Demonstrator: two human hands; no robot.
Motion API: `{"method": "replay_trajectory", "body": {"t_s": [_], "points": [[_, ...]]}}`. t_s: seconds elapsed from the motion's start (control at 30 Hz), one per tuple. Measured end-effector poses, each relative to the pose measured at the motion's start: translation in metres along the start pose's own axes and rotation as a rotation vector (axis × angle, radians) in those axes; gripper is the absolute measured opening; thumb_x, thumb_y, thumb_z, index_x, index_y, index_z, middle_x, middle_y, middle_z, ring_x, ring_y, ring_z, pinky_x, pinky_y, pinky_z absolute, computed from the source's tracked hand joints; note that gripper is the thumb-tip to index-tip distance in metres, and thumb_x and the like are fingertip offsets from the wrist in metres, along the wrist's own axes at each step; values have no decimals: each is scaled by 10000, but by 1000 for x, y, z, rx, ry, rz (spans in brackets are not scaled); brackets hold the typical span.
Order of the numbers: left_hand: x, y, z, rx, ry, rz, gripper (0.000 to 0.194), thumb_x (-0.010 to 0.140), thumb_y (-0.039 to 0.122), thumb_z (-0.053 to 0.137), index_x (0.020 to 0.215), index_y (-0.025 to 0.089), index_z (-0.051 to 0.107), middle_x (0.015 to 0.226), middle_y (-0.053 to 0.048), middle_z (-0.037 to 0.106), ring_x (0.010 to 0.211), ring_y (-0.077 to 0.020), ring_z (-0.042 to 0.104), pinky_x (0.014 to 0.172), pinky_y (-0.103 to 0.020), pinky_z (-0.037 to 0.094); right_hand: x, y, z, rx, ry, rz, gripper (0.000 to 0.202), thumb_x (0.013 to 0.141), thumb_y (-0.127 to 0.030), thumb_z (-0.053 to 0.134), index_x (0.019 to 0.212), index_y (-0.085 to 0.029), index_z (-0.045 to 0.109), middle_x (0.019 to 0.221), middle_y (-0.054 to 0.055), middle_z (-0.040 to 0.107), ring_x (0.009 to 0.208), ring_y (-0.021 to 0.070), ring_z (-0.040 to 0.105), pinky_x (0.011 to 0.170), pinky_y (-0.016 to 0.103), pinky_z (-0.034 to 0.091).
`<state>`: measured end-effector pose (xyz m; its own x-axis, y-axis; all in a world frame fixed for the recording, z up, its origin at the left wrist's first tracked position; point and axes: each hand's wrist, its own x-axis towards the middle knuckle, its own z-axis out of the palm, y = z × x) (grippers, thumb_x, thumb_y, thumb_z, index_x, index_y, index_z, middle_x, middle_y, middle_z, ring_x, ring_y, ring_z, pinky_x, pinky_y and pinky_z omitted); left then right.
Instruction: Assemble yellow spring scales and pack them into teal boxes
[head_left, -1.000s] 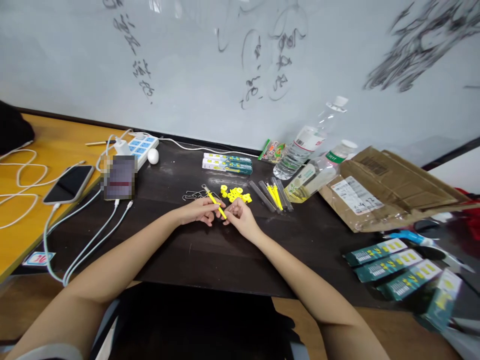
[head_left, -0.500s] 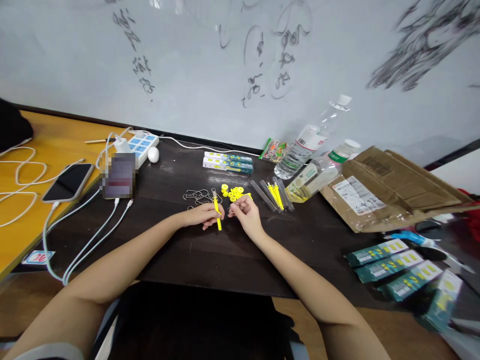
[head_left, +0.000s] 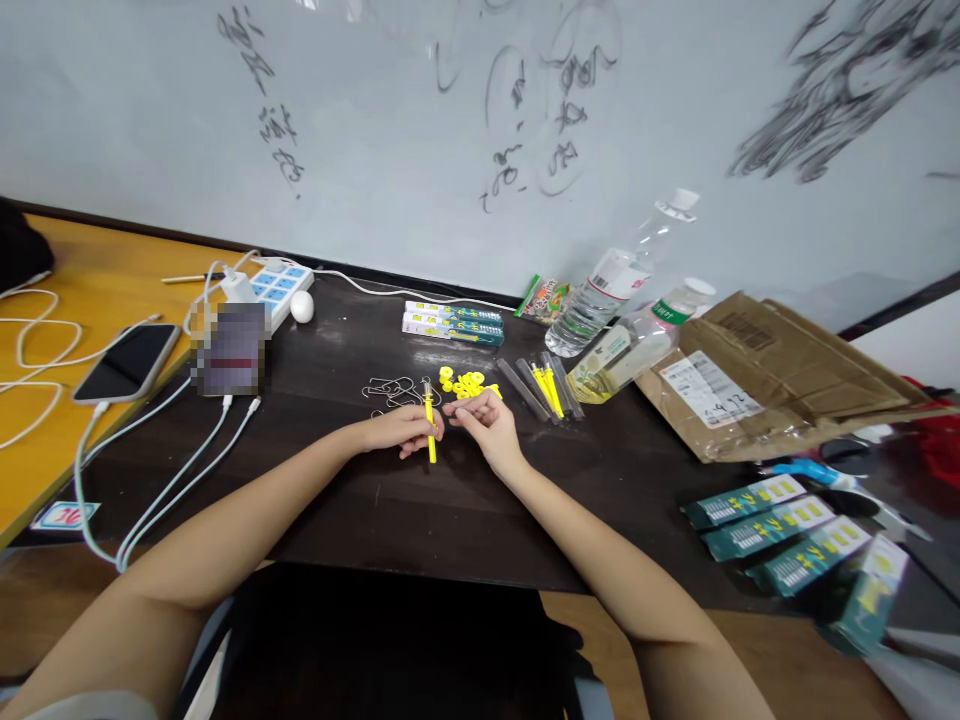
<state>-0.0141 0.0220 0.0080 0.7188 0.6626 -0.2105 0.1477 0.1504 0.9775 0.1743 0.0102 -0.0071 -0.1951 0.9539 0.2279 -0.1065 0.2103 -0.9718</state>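
Note:
Upright in my left hand (head_left: 405, 429) is a slim yellow plastic stick (head_left: 432, 447) with a narrow clear or metallic upper end, pinched between thumb and fingers. My right hand (head_left: 486, 425) is close beside it on the right, thumb and fingertips pressed together. Whatever it pinches is too small to make out. Bent metal wire hooks (head_left: 390, 392) lie just beyond my left hand. A heap of small yellow round plastic pieces (head_left: 469, 383) sits just behind my right fingers. To the right lie clear tubes (head_left: 523, 390) and several yellow sticks (head_left: 550, 388).
Two slim boxes (head_left: 452, 323) lie at the back. Two bottles (head_left: 600, 300) lean at the right beside a snack packet (head_left: 541, 299) and a brown parcel (head_left: 750, 370). Several green boxes (head_left: 757, 500) are at the near right. A power strip (head_left: 279, 290), phone (head_left: 127, 360) and cables are left.
My right fingertips have moved slightly toward the yellow stick, and the thin wire seen in them earlier no longer shows clearly. The left hand keeps its hold. The whole view has shifted a little.

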Motion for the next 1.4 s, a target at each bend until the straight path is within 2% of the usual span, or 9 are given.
{"method": "replay_trajectory", "body": {"t_s": [0.23,0.37,0.53,0.77,0.93,1.1,1.17,1.27,1.4], "points": [[-1,9,-5,-368,259,38,114,767,262,518,804,155,528,503,61,408,373,-49,319,367,-161,298,-2,-1,1,-179,-35,-132,296,762,-397,668,698,-218,441,868,59,647,848,180,632,723,336,522],[0,5,-8,-449,242,23,161,781,272,573,871,138,566,580,29,508,417,-45,373,391,-153,308,-4,0,4,-36,-131,7,314,744,-406,694,717,-215,446,819,21,656,695,146,645,715,342,542],[2,-1,-4,-418,241,71,292,776,340,672,971,138,587,711,-12,615,459,-33,405,428,-160,340,-5,1,6,186,-89,188,348,724,-406,728,721,-204,445,829,-15,659,697,129,678,680,291,577],[-1,2,3,-180,199,207,353,773,343,692,1043,147,578,782,-7,626,490,-36,471,479,-190,408,1,2,-2,220,40,175,355,713,-362,744,719,-207,424,742,-40,647,645,101,673,622,228,583],[-1,3,-9,-6,152,337,347,808,283,645,1116,139,576,919,-65,679,603,-77,589,610,-240,486,12,-3,-18,255,82,150,329,705,-293,737,693,-201,422,760,-49,616,626,86,652,630,229,576],[0,2,-18,-62,297,268,291,842,245,579,1115,146,562,931,-77,714,841,-146,674,811,-307,497,14,-5,-19,232,-1,151,357,677,-305,752,682,-202,409,767,-44,606,597,92,628,600,252,557],[0,1,-11,-93,291,192,219,874,311,543,1013,142,548,905,-75,712,801,-141,677,770,-303,506,10,-4,-13,145,-84,127,349,690,-330,743,691,-205,418,751,-33,609,591,99,618,553,234,521],[2,-4,5,-70,127,121,305,827,408,614,891,162,447,699,-13,669,628,-131,652,631,-273,506,4,-1,-3,2,-145,57,369,690,-364,747,662,-206,416,713,-25,600,582,98,579,549,237,497],[6,-10,12,-34,188,124,362,805,468,618,865,183,402,550,88,519,425,-52,483,470,-192,440,4,3,-2,-45,-88,68,383,682,-441,747,669,-207,443,746,-10,605,629,116,582,593,272,533]]}}
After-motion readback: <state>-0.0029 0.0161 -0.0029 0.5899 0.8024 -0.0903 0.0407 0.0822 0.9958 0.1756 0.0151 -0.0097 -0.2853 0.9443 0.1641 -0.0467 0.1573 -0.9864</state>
